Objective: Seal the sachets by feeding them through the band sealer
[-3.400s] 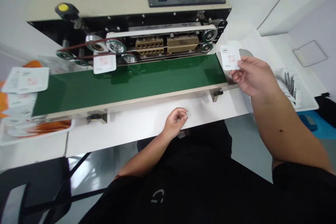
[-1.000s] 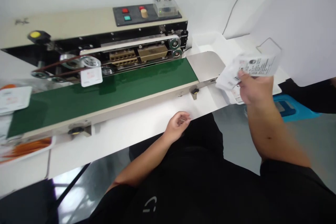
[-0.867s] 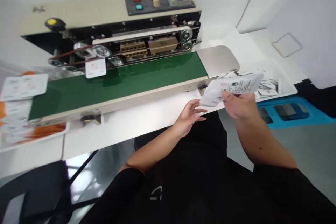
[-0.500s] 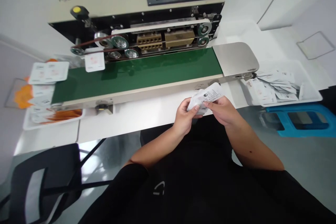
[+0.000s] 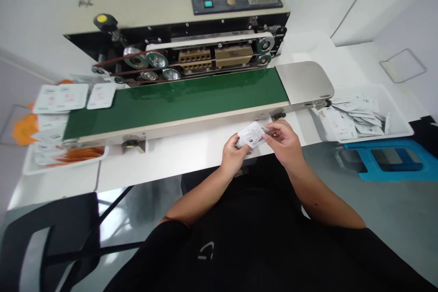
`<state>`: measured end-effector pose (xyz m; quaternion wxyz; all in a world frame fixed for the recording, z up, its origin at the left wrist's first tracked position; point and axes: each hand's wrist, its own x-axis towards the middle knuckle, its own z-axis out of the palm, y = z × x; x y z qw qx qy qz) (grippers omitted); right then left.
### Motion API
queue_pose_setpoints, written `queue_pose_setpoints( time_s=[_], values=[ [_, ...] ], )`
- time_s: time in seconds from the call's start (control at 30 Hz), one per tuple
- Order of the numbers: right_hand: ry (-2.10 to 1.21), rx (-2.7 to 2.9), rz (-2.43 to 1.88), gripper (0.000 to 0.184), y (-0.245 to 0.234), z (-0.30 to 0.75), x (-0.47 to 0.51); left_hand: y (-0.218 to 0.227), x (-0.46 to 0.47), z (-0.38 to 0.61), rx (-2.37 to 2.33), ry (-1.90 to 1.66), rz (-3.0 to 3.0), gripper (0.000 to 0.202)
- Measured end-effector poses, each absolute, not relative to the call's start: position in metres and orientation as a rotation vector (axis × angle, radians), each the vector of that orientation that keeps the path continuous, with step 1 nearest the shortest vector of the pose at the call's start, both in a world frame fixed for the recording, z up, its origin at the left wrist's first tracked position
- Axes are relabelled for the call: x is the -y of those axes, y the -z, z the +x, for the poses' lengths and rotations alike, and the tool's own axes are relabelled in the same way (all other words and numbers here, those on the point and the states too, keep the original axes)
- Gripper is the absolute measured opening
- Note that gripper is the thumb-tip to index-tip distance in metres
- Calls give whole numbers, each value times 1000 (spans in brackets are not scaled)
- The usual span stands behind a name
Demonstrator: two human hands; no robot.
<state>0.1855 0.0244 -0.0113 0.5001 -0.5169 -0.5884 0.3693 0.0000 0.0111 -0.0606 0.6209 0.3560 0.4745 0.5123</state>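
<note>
Sachets (image 5: 251, 134), a thin white bunch with print on the upper face, sit between my two hands, just over the front part of the table (image 5: 178, 164) and a little before the belt (image 5: 178, 100). How many there are I cannot count.

My left hand (image 5: 232, 157) pinches the left end, thumb on top and the other fingers under, so it is closed on the bunch. My right hand (image 5: 284, 141) takes the right end with the fingertips (image 5: 270, 130) curled onto the edge, so it is closed on it too. I think I hold both ends because the sachets are thin and smooth, and one hand alone may let them fan out. The printed face is turned up to my eyes, which I judge lets me see how they lie.

The bunch is near the right end of the belt, close to the steel plate (image 5: 304, 83), and apart from the sealer (image 5: 191, 54) behind.

At my right stands a bin (image 5: 398, 118) with a loose heap (image 5: 349, 116) of the same kind, within easy reach of the right hand. At the far left, flat packs (image 5: 61, 98) lie beside the belt end, above a tray (image 5: 68, 165). I suppose the tray stands there because the belt ends over it. A blue stool (image 5: 393, 159) is on the floor by the bin.
</note>
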Motion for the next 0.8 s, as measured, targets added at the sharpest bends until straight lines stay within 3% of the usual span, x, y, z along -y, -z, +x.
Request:
queue_pose_setpoints(
  time_s=[0.1, 0.3, 0.53, 0.8],
  values=[
    [-819, 1454, -1280, 16, 15, 182, -21, 62, -11, 3, -1106, -1168, 797, 47],
    [-678, 1548, -1347, 56, 23, 164, -17, 56, -11, 9, -1209, -1178, 840, 45],
    [-337, 1937, -1405, 49, 19, 161, -22, 55, -12, 1, -1302, -1131, 1000, 35],
    [-247, 2262, -1471, 48, -2, 168, -29, 58, -18, -12, -1292, -1073, 1405, 20]
  ],
)
